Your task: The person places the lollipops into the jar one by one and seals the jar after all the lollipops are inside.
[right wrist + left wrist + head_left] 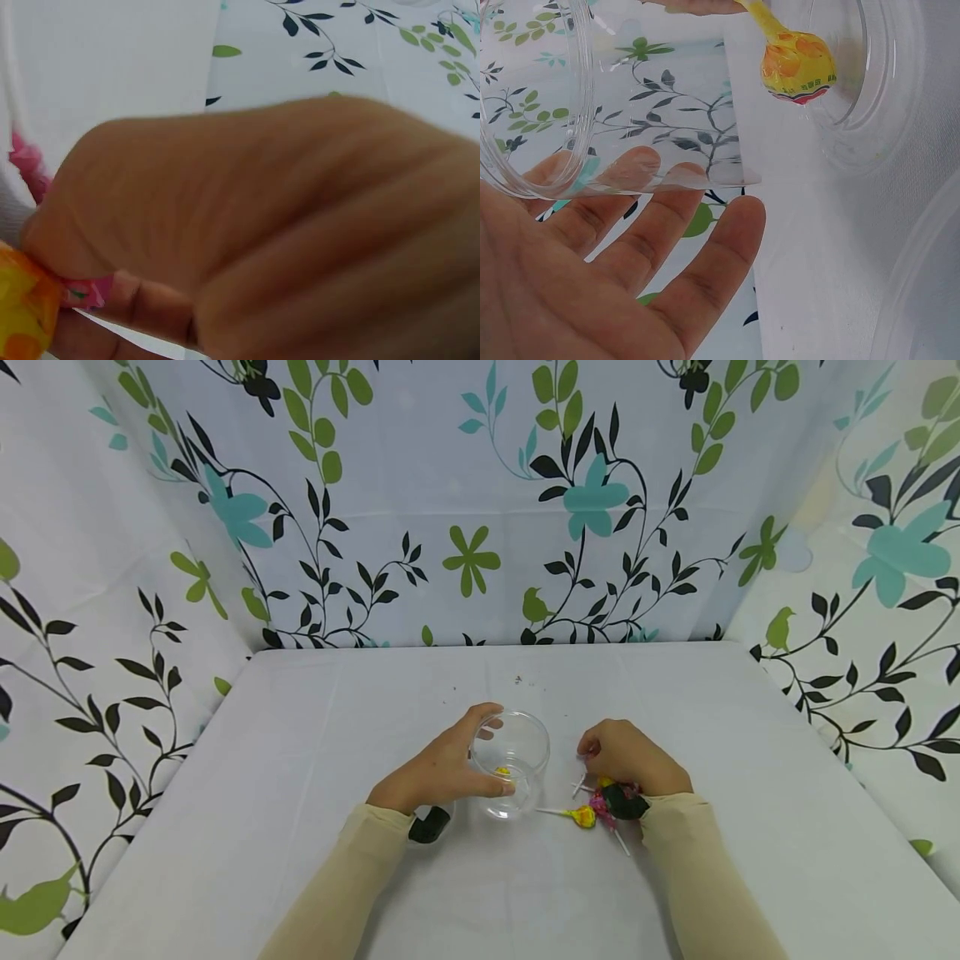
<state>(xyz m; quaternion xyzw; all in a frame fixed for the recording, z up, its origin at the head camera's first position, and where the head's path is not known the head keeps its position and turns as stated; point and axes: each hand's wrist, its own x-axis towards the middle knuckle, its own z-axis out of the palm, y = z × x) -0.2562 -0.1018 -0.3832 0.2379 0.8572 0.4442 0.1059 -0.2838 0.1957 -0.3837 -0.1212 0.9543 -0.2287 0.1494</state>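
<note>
My left hand (450, 764) grips a clear jar (534, 739) from its left side, thumb in front and fingers behind. Inside it, low down, is a yellow-wrapped lollipop (799, 67). To the right, my right hand (633, 756) is over a small heap of lollipops, fingers curled and pinching one in a pink wrapper (90, 292). Beside those fingers in the right wrist view shows a yellow and orange wrapped lollipop (26, 307). A yellow lollipop (583, 817) lies at the heap's front, stick pointing left. The right wrist partly hides the heap.
A clear round lid (922, 277) lies by the left wrist, partly hidden by it in the head view. White cloth covers the table (375, 693). Leaf-patterned curtains (465, 468) enclose its back and sides. Small dark specks (517, 680) dot the cloth behind the jar.
</note>
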